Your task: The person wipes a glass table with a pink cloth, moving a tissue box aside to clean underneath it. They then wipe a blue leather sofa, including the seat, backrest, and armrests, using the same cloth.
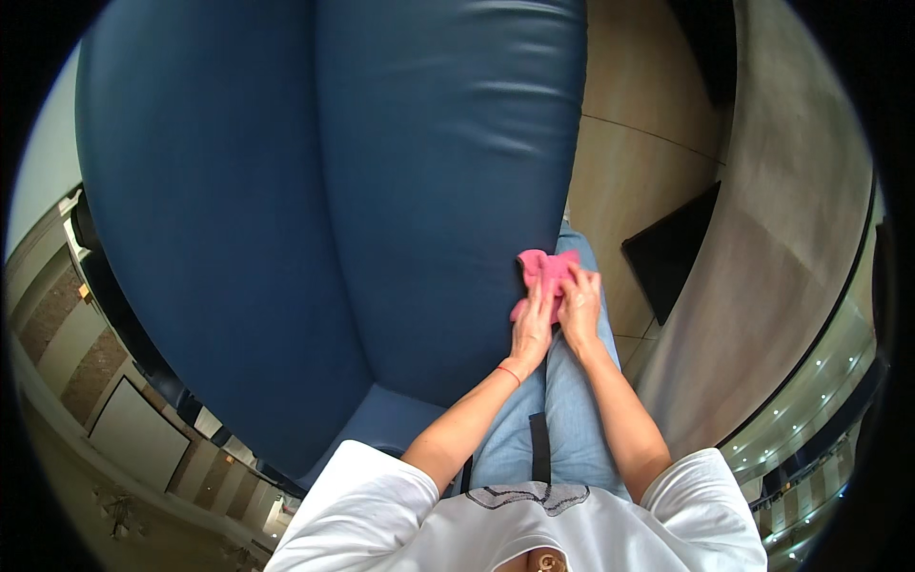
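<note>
A pink cloth is bunched between my two hands, in front of my legs in light blue jeans. My left hand, with a thin red string at the wrist, grips it from the left. On the cloth's right side, my right hand holds it with bent fingers. Some fingertips are hidden in the folds. The cloth is by the front edge of a dark blue sofa seat; I cannot tell whether it touches the upholstery.
The sofa backrest rises on the left, with an armrest close to my left arm. To the right stands a table with a greyish top. Its black base shows above the beige tiled floor.
</note>
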Demonstrator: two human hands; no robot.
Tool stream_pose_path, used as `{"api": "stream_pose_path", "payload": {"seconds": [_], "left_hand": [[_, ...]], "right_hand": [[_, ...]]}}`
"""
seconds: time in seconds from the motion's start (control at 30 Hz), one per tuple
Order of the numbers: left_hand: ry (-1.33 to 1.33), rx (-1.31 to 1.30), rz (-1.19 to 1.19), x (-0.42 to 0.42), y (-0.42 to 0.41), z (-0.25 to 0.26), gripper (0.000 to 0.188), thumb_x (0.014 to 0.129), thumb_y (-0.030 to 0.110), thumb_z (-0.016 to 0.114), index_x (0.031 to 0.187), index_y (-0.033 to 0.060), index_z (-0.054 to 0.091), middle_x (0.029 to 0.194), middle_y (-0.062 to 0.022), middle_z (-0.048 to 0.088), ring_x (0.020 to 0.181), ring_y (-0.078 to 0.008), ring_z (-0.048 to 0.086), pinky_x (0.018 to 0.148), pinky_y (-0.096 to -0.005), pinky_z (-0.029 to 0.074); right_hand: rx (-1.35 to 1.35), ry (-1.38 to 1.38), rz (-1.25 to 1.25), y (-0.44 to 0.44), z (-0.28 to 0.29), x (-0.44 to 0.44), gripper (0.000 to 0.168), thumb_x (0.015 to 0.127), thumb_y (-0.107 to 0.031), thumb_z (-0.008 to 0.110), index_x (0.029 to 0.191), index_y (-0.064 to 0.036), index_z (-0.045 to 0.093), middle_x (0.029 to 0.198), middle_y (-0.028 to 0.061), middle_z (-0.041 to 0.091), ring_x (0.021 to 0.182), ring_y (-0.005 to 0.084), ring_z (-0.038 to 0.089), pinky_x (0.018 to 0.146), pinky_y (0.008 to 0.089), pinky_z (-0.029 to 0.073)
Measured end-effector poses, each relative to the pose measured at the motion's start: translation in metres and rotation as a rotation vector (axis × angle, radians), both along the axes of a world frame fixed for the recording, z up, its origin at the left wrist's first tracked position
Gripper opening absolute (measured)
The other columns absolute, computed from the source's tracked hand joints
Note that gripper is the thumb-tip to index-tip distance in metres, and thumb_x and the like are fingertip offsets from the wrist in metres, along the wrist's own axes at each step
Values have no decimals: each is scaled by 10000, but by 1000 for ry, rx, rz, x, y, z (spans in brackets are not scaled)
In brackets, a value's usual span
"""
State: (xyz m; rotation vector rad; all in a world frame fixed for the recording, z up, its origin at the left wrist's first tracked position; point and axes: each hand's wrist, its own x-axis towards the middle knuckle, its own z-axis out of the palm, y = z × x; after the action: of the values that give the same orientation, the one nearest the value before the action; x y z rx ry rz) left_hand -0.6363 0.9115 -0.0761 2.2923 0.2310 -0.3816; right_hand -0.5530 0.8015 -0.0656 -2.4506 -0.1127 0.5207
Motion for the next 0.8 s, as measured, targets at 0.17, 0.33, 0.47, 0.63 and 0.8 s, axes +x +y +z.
{"api": "stream_pose_path", "payload": {"seconds": [0.17, 0.33, 0.47, 0.63, 0.8], "left_hand": [[-349, 271, 167, 67, 38, 34, 636, 959, -20, 522, 1587, -14, 423, 1643, -327, 363, 1382, -590, 492, 890, -487, 531], [-219, 527, 216, 142, 142, 16, 662, 981, 192, 635, 1580, -9, 436, 1738, -266, 173, 1555, -624, 96, 1230, -660, 247], [-197, 503, 187, 83, 173, -4, 658, 1006, 294, 629, 1560, -16, 458, 1730, -244, 218, 1552, -605, 139, 1249, -682, 193], [244, 476, 413, -115, 89, 4, 740, 1007, 368, 656, 1582, -27, 407, 1725, -300, 159, 1536, -640, 118, 1232, -713, 175], [473, 503, 454, -199, 26, 33, 809, 971, 245, 687, 1595, -104, 309, 1691, -392, 139, 1581, -573, 94, 1275, -662, 118]], "right_hand": [[171, -245, 76, 22, 25, 39, 409, 825, -4, 721, 1218, -108, 759, 1482, 132, 606, 1202, 396, 591, 1040, 479, 519], [78, -423, 301, 123, -4, 115, 547, 937, -178, 704, 1475, -149, 607, 1632, 129, 462, 1541, 404, 352, 1240, 585, 298], [21, -439, 525, 164, -25, 64, 540, 934, -216, 635, 1459, -95, 608, 1640, 118, 461, 1562, 376, 338, 1263, 604, 243], [103, -104, 1060, 97, -19, -62, 561, 946, -266, 600, 1487, -116, 595, 1658, 104, 443, 1588, 327, 307, 1283, 572, 218], [211, -57, 1332, 58, -24, -93, 551, 980, -254, 526, 1530, -225, 556, 1714, 45, 368, 1611, 264, 273, 1307, 515, 196]]}}
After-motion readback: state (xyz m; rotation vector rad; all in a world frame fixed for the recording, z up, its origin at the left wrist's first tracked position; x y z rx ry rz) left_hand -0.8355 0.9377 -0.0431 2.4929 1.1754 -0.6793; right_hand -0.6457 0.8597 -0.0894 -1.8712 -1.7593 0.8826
